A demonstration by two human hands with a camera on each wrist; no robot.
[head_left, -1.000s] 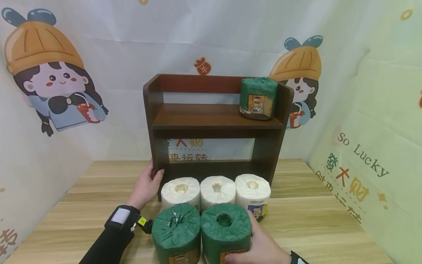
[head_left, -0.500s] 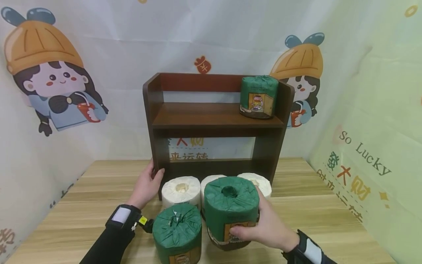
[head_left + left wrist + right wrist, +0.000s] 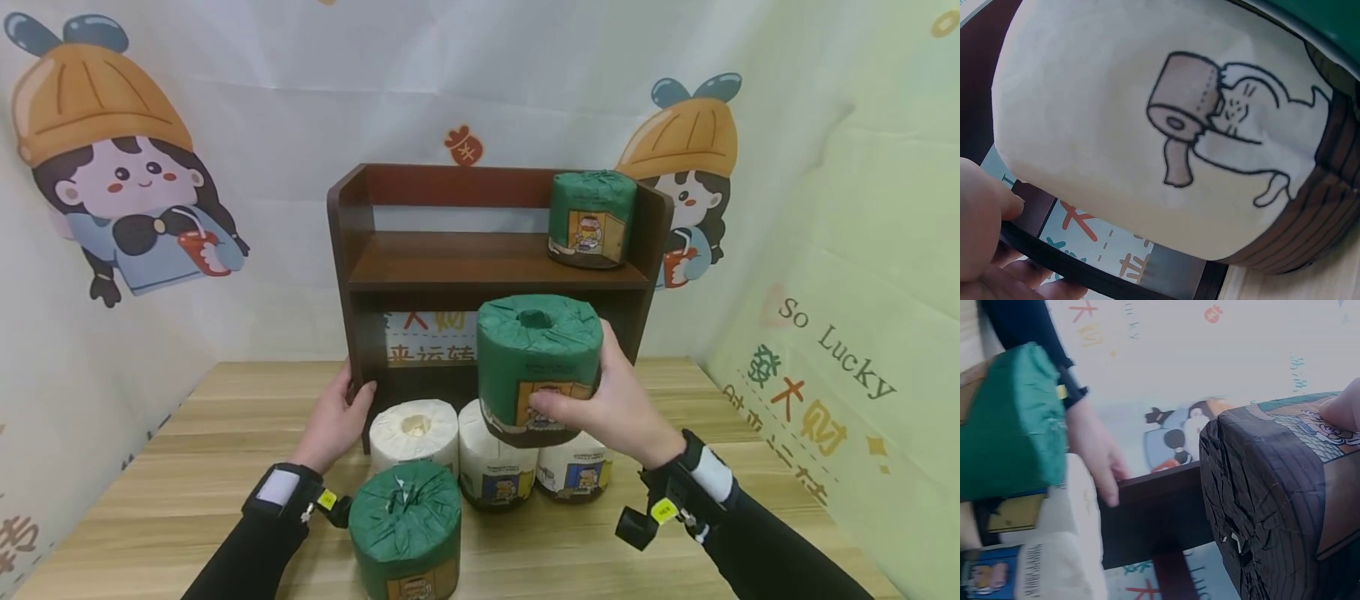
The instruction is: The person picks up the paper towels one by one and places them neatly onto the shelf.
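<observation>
My right hand [image 3: 626, 404] grips a green-wrapped toilet roll [image 3: 536, 358] from its right side, thumb across the printed front. The roll hangs in the air before the lower opening of a dark brown two-tier shelf [image 3: 495, 258]. In the right wrist view its dark, crinkled underside [image 3: 1254, 506] faces the camera. My left hand [image 3: 335, 421] holds the lower edge of the shelf's left side panel, thumb in front and fingers behind, as the left wrist view also shows. On the upper shelf, at the right end, stands another green roll [image 3: 591, 220].
White toilet rolls [image 3: 414, 437], [image 3: 497, 467], [image 3: 576, 468] stand in a row before the shelf. A third green roll [image 3: 407, 525] stands nearer me on the wooden table [image 3: 225, 467]. A printed cloth [image 3: 285, 108] hangs behind and at the sides.
My right hand has lifted the green roll off the table and carried it up and forward, over the white rolls. My left hand stays on the shelf's side panel.
</observation>
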